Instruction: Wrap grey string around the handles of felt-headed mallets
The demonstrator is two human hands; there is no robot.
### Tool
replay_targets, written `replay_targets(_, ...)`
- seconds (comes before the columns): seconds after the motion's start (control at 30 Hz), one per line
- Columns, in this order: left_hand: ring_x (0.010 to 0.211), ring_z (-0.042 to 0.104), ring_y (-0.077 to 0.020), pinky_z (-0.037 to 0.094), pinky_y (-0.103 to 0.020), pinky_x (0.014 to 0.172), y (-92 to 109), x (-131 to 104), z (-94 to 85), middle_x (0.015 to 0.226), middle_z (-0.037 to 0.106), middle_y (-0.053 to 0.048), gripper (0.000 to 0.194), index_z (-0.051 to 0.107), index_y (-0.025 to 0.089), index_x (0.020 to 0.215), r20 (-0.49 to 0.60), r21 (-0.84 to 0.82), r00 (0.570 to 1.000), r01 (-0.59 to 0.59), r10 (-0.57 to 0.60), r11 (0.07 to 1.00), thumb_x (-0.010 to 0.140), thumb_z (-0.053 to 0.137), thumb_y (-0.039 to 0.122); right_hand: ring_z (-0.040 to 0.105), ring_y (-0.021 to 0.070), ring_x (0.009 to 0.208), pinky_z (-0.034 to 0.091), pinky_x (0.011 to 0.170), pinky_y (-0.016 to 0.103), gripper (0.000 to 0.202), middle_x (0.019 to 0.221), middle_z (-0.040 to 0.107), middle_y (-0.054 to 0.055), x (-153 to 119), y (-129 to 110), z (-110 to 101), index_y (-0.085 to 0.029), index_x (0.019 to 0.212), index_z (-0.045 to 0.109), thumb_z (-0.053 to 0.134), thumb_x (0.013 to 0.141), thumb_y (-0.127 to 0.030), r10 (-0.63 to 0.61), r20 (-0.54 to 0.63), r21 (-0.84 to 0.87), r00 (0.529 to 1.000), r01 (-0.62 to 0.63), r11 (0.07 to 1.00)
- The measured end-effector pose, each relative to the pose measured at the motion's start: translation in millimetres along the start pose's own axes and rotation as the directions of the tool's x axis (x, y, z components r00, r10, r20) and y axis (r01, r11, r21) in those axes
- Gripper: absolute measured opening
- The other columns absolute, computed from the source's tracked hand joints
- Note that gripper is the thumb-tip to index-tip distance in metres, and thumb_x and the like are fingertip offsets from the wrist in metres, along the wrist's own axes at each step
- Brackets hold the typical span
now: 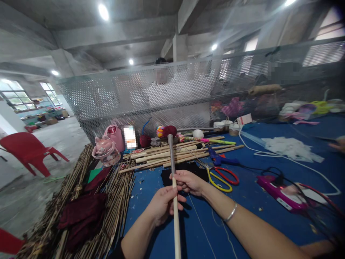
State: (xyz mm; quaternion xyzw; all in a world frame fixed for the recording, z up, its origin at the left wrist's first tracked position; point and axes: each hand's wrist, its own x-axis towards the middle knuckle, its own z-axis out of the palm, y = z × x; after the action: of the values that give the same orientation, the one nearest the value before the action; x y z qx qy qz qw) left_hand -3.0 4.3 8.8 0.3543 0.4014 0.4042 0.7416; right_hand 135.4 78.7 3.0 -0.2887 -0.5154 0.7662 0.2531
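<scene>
A pale wooden stick [176, 223] runs away from me, its far part covered in a grey wrap [171, 154]. Its far end reaches a dark red ball [169, 131], apparently of yarn. My left hand [165, 205] is closed around the bare wood, thumb on top. Just ahead of it, my right hand [187, 181] pinches the stick where the grey wrap ends. Beyond the right hand lie scissors with red and yellow handles [221, 180] and a blue glue gun [222, 158]. A black cloth [168, 177] is partly hidden beneath my right hand.
Pale sticks [151, 155] lie across the blue table [145, 201]. Thin brown twigs [115, 205] and dark red cloth [83, 216] cover the left side. At right are a purple power strip [281, 194], cords and white fluff [293, 148]. Another person's hand [338, 144] enters there.
</scene>
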Motion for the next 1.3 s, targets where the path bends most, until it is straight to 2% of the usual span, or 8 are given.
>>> replay_targets(0.13,0.048,0.057,-0.0094,0.027,-0.014,0.032,-1.1,-2.0,0.1,0.073,0.064,-0.006,0.044,0.055,0.013,0.1,0.026,0.006,0.999,0.024,-0.024,1.0,0.071,0.058,0.045,0.018,0.0021,0.035,0.006,0.034,0.018,0.031,0.044,0.031,-0.01,0.0,0.7,1.4,-0.015,0.076,0.047,0.058,0.072,-0.044,-0.069,0.013,-0.031,0.998,0.069,0.997)
replay_targets(0.27,0.035,0.04,-0.0043,0.025,-0.015,0.033,-8.2,1.8,-2.3,0.049,0.051,0.004,0.036,0.055,0.013,0.078,-0.184,0.382,0.961,-0.125,0.208,0.916,0.062,0.066,0.044,0.026,0.002,0.039,0.014,0.036,0.018,0.033,0.048,0.038,-0.008,3.2,2.8,4.5,-0.013,0.067,0.046,0.065,0.065,-0.041,-0.177,-0.086,-0.177,0.98,0.16,0.971)
replay_targets(0.33,0.033,0.033,-0.0028,0.026,-0.015,0.034,-10.4,3.3,-3.2,0.043,0.044,0.007,0.033,0.054,0.013,0.071,-0.217,0.487,0.933,-0.152,0.288,0.86,0.06,0.067,0.042,0.025,0.002,0.039,0.015,0.037,0.018,0.033,0.046,0.037,-0.009,3.4,2.4,4.7,-0.013,0.066,0.047,0.066,0.064,-0.04,-0.181,-0.108,-0.21,0.977,0.155,0.965)
replay_targets(0.57,0.046,0.052,-0.0077,0.038,-0.019,0.046,-9.0,1.6,0.7,0.064,0.061,-0.003,0.04,0.055,0.011,0.082,-0.109,0.303,0.99,-0.055,0.092,0.952,0.063,0.063,0.046,0.011,0.0026,0.033,0.005,0.033,0.017,0.03,0.041,0.024,-0.013,-0.7,4.1,-0.6,-0.016,0.084,0.049,0.055,0.073,-0.043,0.065,-0.02,-0.087,0.998,-0.067,0.994)
replay_targets(0.7,0.051,0.057,-0.0097,0.041,-0.019,0.048,-8.2,0.3,2.6,0.069,0.061,-0.005,0.041,0.053,0.012,0.087,-0.036,0.259,0.998,-0.047,0.058,0.965,0.067,0.06,0.047,0.016,0.0019,0.033,0.006,0.032,0.016,0.031,0.042,0.03,-0.011,0.7,7.0,2.9,-0.018,0.071,0.04,0.057,0.072,-0.043,0.011,-0.045,-0.074,0.999,-0.014,0.997)
replay_targets(0.87,0.045,0.052,-0.0082,0.039,-0.018,0.042,-11.1,1.9,2.6,0.063,0.06,-0.002,0.045,0.051,0.012,0.094,-0.071,0.312,0.987,-0.113,0.142,0.943,0.068,0.057,0.049,0.014,0.0015,0.033,0.006,0.032,0.015,0.034,0.043,0.026,-0.012,2.3,0.3,4.2,-0.019,0.069,0.034,0.055,0.072,-0.046,-0.067,-0.167,-0.074,0.984,0.055,0.996)
replay_targets(1.07,0.041,0.048,-0.0068,0.041,-0.019,0.04,-15.6,6.3,3.1,0.058,0.059,-0.001,0.041,0.053,0.01,0.091,-0.08,0.351,0.985,-0.118,0.156,0.929,0.065,0.062,0.041,0.013,0.0017,0.032,0.006,0.031,0.014,0.031,0.043,0.025,-0.011,3.8,-4.6,-2.6,-0.02,0.068,0.032,0.049,0.075,-0.046,-0.052,-0.344,-0.127,0.938,0.009,0.992)
replay_targets(1.3,0.041,0.054,-0.01,0.042,-0.019,0.039,-13.5,-4.4,-3.1,0.056,0.061,-0.002,0.03,0.045,0.015,0.081,0.075,0.381,0.996,0.01,-0.042,0.925,0.061,0.065,0.026,0.012,0.002,0.032,0.006,0.031,0.015,0.032,0.043,0.024,-0.012,-0.7,7.1,14.3,-0.021,0.067,0.03,0.051,0.074,-0.044,0.042,-0.183,-0.1,0.982,-0.061,0.993)
